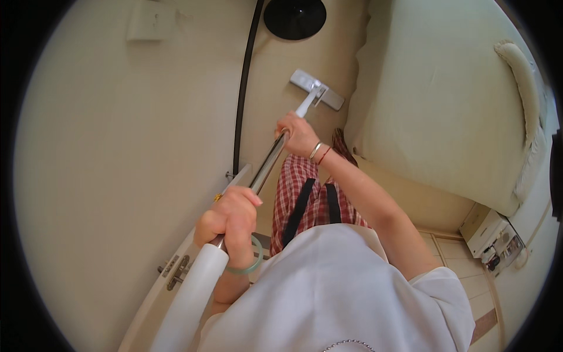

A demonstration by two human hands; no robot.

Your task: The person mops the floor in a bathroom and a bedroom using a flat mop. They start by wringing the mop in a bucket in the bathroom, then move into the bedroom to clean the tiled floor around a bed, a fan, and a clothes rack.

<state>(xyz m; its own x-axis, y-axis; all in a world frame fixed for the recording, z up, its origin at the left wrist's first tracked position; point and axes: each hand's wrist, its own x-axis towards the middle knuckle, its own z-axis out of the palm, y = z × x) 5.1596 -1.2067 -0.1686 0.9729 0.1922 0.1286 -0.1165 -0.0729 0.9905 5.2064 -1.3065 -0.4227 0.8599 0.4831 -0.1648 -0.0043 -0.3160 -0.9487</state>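
A flat mop runs slantwise from the lower left up to the middle, with a shiny metal pole and a thick white grip sleeve at its lower end. My left hand is closed around the pole just above the white sleeve, and a pale green bangle hangs at that wrist. Farther along, my right hand wraps the pole near its far end. Beyond it, the white-grey rectangular mop head lies on the beige floor, beside the bed's hanging cover.
A bed with a pale cover fills the right side. A black round base stands at the far end, near a dark skirting strip along the left wall. A door edge with a latch is at lower left. A white cabinet holds small items.
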